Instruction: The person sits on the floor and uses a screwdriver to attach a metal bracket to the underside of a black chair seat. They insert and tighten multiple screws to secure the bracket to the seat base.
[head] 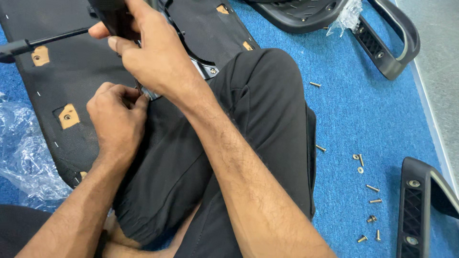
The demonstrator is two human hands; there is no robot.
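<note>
You sit on blue carpet [363, 119] beside the chair seat base [57, 91].
Your right hand [153, 52] grips its black mechanism [112, 16]; left hand [117, 119] fingers pinch shut; screws [370, 191] lie right of it.

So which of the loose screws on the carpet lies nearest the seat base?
The lone screw up beside the raised knee, well apart from the scattered cluster by the lower-right armrest.

Looks like an office or assembly area w/ floor work. Blue carpet [373, 110] underfoot, grey hard floor [437, 52] past its edge. Office chair parts lying about: black seat base [62, 91], black plastic armrests [397, 43], loose screws [370, 200] scattered on carpet, clear plastic wrap [21, 148] from packaging. No bench, person sits on floor.
</note>
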